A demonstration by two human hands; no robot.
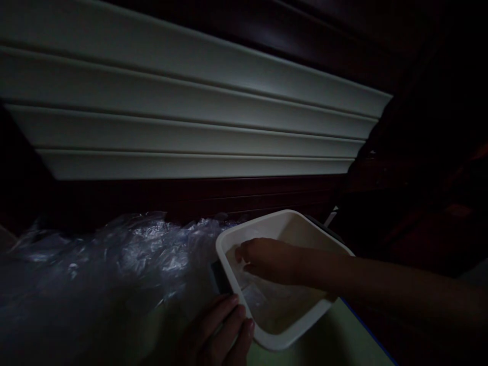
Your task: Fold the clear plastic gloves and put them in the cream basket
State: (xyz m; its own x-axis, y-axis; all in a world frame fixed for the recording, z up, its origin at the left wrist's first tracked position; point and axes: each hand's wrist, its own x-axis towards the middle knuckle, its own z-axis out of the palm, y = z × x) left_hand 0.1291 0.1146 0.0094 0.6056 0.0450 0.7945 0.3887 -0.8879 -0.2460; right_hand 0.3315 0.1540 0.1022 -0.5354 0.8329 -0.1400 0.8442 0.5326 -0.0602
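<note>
A white rounded-square plastic basin (284, 341) stands tilted in view at lower right of centre. My left hand (224, 330) grips its near left rim, fingers bent against the edge, with the thumb hidden. Reaching in from the right, my right hand (272, 260) is inside the basin, its fingers curled downward near the left wall. What those fingertips hold, if anything, is too dark to make out. Below the hand, a small piece of clear plastic (253, 296) lies on the basin's floor.
A heap of crumpled clear plastic bags (152, 249) spreads to the left of the basin. Behind stands a dark wooden panel with pale horizontal slats (206, 122). The pale green table surface (358, 338) has a blue edge at the right. Light is very dim.
</note>
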